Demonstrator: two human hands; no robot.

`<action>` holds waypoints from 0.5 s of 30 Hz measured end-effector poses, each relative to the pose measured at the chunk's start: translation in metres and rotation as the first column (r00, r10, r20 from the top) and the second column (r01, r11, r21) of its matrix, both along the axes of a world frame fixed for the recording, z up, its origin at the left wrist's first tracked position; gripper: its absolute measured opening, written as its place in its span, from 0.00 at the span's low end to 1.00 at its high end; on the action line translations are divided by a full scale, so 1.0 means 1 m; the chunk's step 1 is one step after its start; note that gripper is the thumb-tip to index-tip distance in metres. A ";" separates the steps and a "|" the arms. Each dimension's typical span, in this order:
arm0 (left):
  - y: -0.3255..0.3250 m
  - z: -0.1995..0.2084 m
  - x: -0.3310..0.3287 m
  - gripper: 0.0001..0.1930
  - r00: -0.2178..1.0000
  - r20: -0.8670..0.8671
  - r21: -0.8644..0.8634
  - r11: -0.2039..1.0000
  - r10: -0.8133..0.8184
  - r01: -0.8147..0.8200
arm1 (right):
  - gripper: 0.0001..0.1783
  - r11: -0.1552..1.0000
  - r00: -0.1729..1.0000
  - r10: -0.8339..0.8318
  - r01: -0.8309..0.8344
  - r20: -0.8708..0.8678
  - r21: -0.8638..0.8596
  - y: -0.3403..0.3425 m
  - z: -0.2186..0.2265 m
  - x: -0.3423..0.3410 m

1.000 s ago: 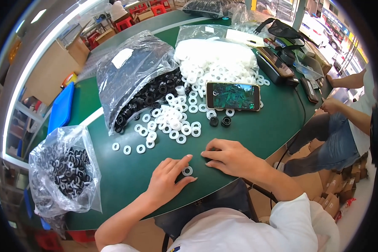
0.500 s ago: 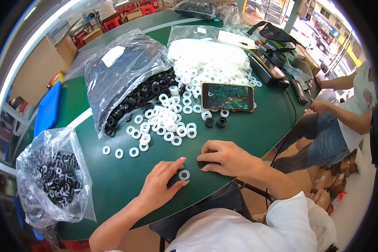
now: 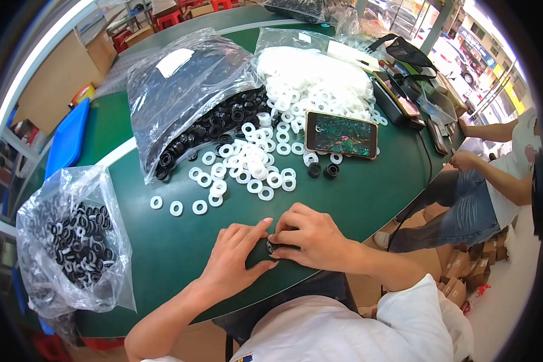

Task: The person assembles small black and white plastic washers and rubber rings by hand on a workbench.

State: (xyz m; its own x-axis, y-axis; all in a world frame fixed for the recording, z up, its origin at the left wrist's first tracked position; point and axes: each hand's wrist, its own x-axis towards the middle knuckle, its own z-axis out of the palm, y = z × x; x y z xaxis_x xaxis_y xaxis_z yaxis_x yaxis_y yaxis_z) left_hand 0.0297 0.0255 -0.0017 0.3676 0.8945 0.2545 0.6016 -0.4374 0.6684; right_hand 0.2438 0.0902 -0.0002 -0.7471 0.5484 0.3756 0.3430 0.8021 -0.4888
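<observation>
On the green table in front of me, my right hand [image 3: 312, 237] is closed on a small black ring [image 3: 272, 246], pinching it with thumb and fingertips. The ring sits low at the tabletop, and the fingers cover much of it. Beside it rests my left hand [image 3: 230, 252], thumb and forefinger spread around the ring's left side, with a gap between them. The white washer that lay there is hidden now. Beyond my hands lies a loose heap of white washers [image 3: 256, 166], with a few single ones such as a white washer [image 3: 199, 207] to the left.
A clear bag of black rings [image 3: 190, 90] spills onto the table beside a white washer pile [image 3: 313, 78]. A phone [image 3: 341, 135] leans near two black rings [image 3: 322, 171]. At left are a bag of black-and-white rings [image 3: 81, 241] and a blue tray [image 3: 67, 140]. Another person [image 3: 495, 175] sits right.
My right hand has moved left with the black ring, to where the white washer lay between my left fingers. My left hand has stayed nearly in place. The whole view has shifted slightly.
</observation>
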 end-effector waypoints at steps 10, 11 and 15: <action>0.000 0.008 0.004 0.35 1.000 0.018 -0.066 0.998 0.015 -0.014 | 0.12 0.999 0.999 0.029 -0.028 0.036 -0.042 0.004 -0.004 -0.001; 0.000 0.009 0.004 0.31 1.000 0.018 -0.066 0.998 0.026 -0.024 | 0.13 0.998 0.994 0.056 -0.054 -0.093 0.018 0.001 -0.012 -0.002; -0.006 0.024 0.007 0.21 0.944 0.283 -0.425 0.905 0.168 -0.034 | 0.20 0.977 0.946 0.150 -0.098 -0.286 0.188 -0.005 -0.008 -0.012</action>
State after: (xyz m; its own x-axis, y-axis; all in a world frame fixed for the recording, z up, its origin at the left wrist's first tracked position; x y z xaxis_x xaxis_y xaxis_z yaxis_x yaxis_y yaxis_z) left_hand 0.0365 0.0193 0.0224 0.2337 0.9706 -0.0572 0.3642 -0.0329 0.9307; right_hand 0.2318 0.0855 -0.0085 -0.6452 0.3671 0.6701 0.0952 0.9088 -0.4062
